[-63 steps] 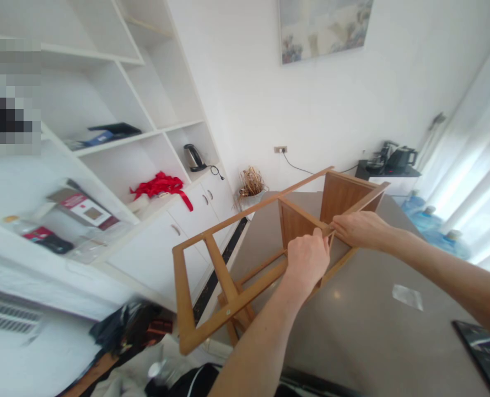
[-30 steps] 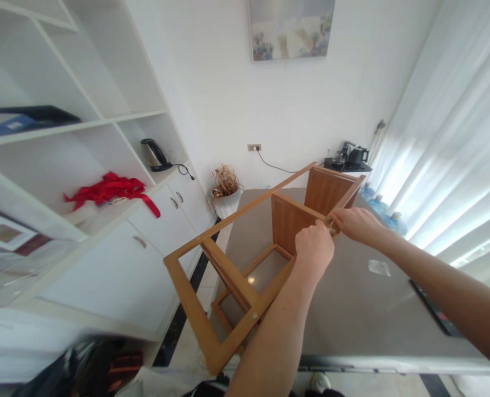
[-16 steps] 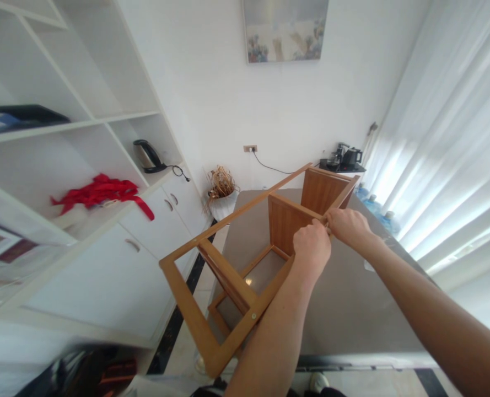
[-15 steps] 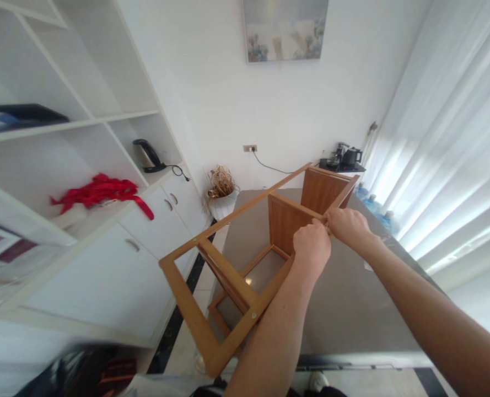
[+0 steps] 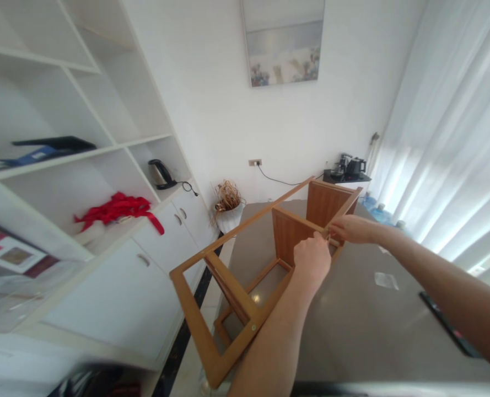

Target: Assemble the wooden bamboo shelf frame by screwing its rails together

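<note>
A wooden shelf frame [image 5: 265, 317] lies on its side on the grey table, with brown wooden panels [image 5: 285, 238] set between its rails. My left hand [image 5: 313, 258] is closed at the upper near rail, by the end of the middle panel. Just beyond it, my right hand [image 5: 348, 228] is closed in a pinch at the same joint. Something thin and small shows by its fingertips, too small to name. Screw heads are visible on the rail nearer to me.
Under the frame is the grey table [image 5: 364, 331]. A small clear plastic bag [image 5: 386, 280] and a dark flat device [image 5: 447, 325] lie on its right side. White shelving [image 5: 104, 298] stands left, and water bottles [image 5: 380, 214] are beyond the table's right edge.
The view has tilted up and shifted, showing more of the table's right side. My right hand's fingers have drawn into a narrower pinch at the joint. My left hand stays at the rail.
</note>
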A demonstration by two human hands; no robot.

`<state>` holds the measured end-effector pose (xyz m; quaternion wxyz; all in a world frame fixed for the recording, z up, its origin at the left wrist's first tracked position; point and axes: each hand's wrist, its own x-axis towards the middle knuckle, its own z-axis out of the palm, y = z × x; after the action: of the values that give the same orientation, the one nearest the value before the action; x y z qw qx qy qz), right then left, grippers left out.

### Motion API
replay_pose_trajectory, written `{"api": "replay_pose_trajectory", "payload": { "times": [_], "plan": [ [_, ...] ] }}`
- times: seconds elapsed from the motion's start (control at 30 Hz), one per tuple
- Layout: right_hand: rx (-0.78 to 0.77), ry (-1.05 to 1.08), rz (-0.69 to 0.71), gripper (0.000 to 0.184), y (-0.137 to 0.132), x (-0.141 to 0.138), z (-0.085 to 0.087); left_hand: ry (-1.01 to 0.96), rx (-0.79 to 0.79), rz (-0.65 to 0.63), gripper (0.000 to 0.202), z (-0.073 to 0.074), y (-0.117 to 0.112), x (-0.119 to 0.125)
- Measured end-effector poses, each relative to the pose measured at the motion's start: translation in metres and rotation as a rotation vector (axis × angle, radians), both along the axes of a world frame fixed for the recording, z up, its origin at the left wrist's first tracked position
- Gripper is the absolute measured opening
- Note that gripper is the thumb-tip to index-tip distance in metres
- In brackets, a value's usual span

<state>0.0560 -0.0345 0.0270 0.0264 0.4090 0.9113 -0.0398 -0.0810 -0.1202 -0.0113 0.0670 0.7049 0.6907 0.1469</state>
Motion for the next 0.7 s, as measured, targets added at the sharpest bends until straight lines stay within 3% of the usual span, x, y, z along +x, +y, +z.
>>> {"api": "replay_pose_trajectory", "payload": {
  "times": [0.13, 0.3, 0.4, 0.47, 0.53, 0.63, 0.7],
  "plan": [
    [-0.02, 0.136, -0.01, 0.032, 0.001, 0.006, 0.015, 0.033, -0.002, 0.004, 0.032, 0.001, 0.001, 0.001],
    [0.048, 0.606, -0.198, 0.036, -0.006, 0.016, 0.084, 0.092, -0.011, -0.022, 0.035, 0.005, -0.001, 0.0],
    [0.008, 0.659, -0.184, 0.035, -0.01, 0.034, 0.1, 0.122, -0.056, -0.079, 0.037, 0.009, -0.001, -0.018],
    [-0.068, 0.65, -0.163, 0.039, -0.01, 0.056, 0.086, 0.128, -0.078, -0.118, 0.038, 0.013, -0.002, -0.041],
    [-0.129, 0.622, -0.188, 0.043, -0.006, 0.084, 0.06, 0.125, -0.095, -0.155, 0.04, 0.018, -0.004, -0.073],
    [-0.064, 0.578, -0.363, 0.042, 0.003, 0.125, 0.021, 0.127, -0.132, -0.185, 0.039, 0.028, -0.009, -0.122],
    [-0.009, 0.548, -0.418, 0.039, 0.008, 0.142, 0.003, 0.165, -0.16, -0.117, 0.036, 0.031, -0.013, -0.144]
  ]
}}
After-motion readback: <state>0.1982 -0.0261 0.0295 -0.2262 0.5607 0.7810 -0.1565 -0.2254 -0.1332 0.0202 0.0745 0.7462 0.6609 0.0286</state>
